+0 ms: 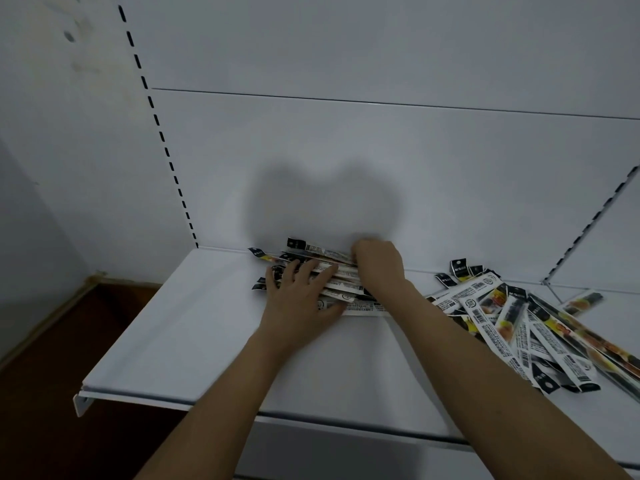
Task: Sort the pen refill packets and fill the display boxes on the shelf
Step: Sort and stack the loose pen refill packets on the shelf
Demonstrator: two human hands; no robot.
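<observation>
A stack of long white and black pen refill packets (313,252) lies against the back panel on the white shelf (194,327). My left hand (298,299) rests flat on top of this stack with fingers spread. My right hand (379,261) sits at the stack's right end with fingers curled down around the packets' ends. A second, loose heap of the same packets (512,327) lies spread out on the shelf to the right, apart from both hands. No display box is in view.
The white back panel (346,150) rises right behind the stack, with slotted uprights at left (162,140) and right (585,230). The shelf's left end (83,400) hangs over a brown floor (62,341).
</observation>
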